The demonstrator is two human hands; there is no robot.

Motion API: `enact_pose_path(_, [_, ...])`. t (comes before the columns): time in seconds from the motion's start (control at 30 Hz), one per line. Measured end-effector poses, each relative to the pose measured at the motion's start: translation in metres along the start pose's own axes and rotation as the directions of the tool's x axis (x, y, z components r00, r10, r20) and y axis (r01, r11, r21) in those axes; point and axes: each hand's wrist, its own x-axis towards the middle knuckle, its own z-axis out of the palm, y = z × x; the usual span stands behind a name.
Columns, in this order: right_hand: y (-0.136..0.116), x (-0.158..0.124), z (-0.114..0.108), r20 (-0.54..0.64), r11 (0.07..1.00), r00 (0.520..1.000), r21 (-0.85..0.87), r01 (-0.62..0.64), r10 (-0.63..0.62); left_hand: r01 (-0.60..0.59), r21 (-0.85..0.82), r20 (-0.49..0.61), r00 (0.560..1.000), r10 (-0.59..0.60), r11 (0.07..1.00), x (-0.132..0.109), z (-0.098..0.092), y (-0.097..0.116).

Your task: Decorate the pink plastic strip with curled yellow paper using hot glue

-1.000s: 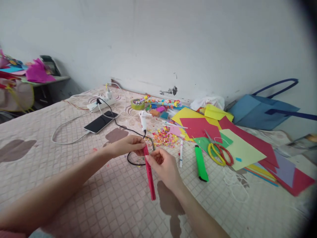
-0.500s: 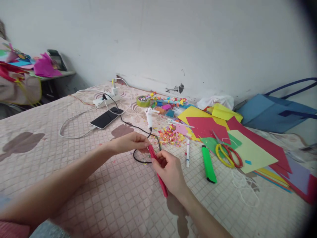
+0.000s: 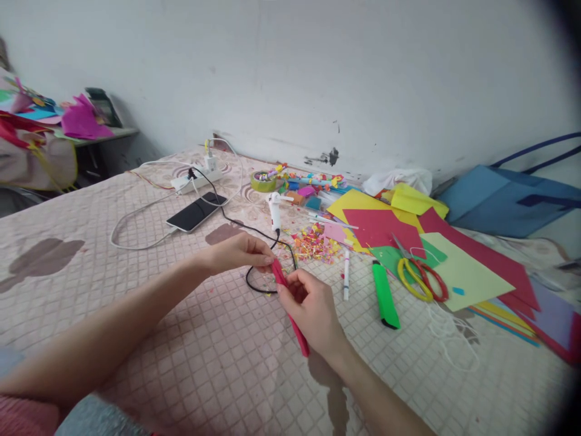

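Note:
A narrow folded strip of red paper (image 3: 297,332) slants between my hands above the checked tablecloth. My left hand (image 3: 242,251) pinches its upper end between thumb and fingers. Closed around its middle is my right hand (image 3: 311,306), with the thumb lying along the strip; the lower end sticks out below the palm. Just beyond my hands stands a white glue gun (image 3: 275,212), its black cord looping behind the strip. To the right of my right hand lie a white pen (image 3: 346,275) and a green folded paper strip (image 3: 385,297).
Scissors (image 3: 415,280) with yellow and red handles lie by coloured paper sheets (image 3: 472,272). Paper scraps (image 3: 313,242) are scattered near the glue gun. A phone (image 3: 196,213) and power strip (image 3: 195,180) with cables are at the left. A blue bag (image 3: 512,200) leans on the wall.
My hands keep the same grip on the red paper strip and have barely moved. The view has shifted slightly, so the items on the right appear a little further right.

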Motion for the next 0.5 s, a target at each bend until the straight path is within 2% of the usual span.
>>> enact_pose_path(0.13, [-0.001, 0.001, 0.000, -0.019, 1.000, 1.000, 0.026, 0.011, -0.011, -0.013, -0.069, -0.057, 0.998, 0.009, 0.998, -0.001, 0.003, 0.002])
enact_pose_path(0.23, [-0.003, 0.001, 0.000, -0.027, 0.999, 1.000, 0.053, -0.001, 0.002, 0.012, -0.188, -0.017, 1.000, -0.015, 0.982, -0.004, 0.003, 0.005])
enact_pose_path(0.33, [-0.004, 0.001, -0.001, -0.034, 0.997, 0.999, 0.082, -0.015, 0.018, 0.026, -0.198, 0.032, 0.999, -0.020, 0.980, -0.005, 0.009, 0.007])
enact_pose_path(0.4, [-0.005, 0.001, -0.002, -0.032, 0.995, 0.999, 0.094, -0.018, 0.021, 0.016, -0.171, 0.013, 1.000, -0.014, 0.985, -0.004, 0.017, 0.006])
enact_pose_path(0.5, [-0.006, 0.001, -0.003, -0.015, 0.993, 1.000, 0.117, -0.010, 0.012, -0.004, -0.190, -0.074, 0.997, -0.011, 0.982, -0.003, 0.031, 0.003])
